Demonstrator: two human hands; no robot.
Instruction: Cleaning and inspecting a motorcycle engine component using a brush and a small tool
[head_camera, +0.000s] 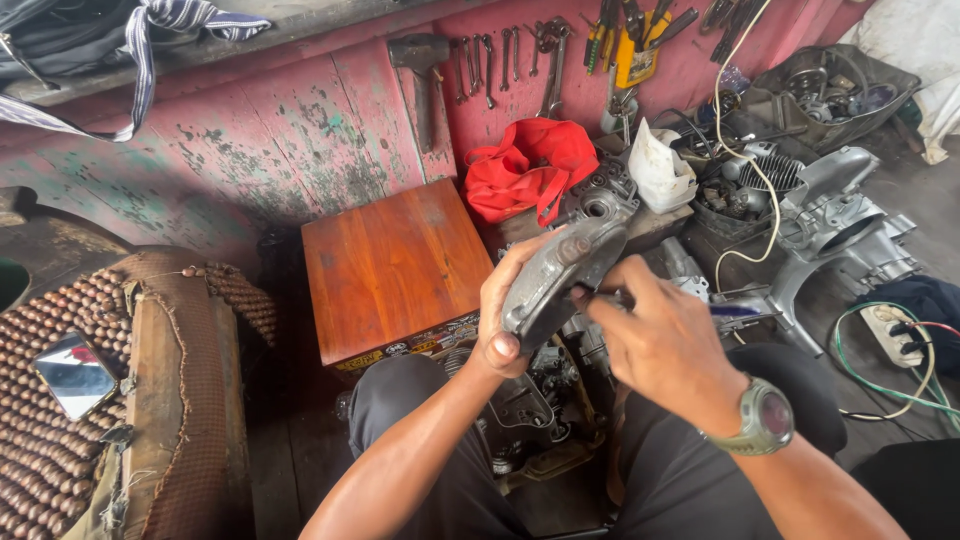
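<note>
Our left hand (503, 318) was clamped around the grey metal engine cover (556, 277), held tilted above our knees and the engine parts (535, 400) below. Our right hand (663, 338), fingers closed on a thin tool (735, 312), worked its edge; we judged steady support and short, light strokes best. The wooden box (392, 265) stood just beside us.
</note>
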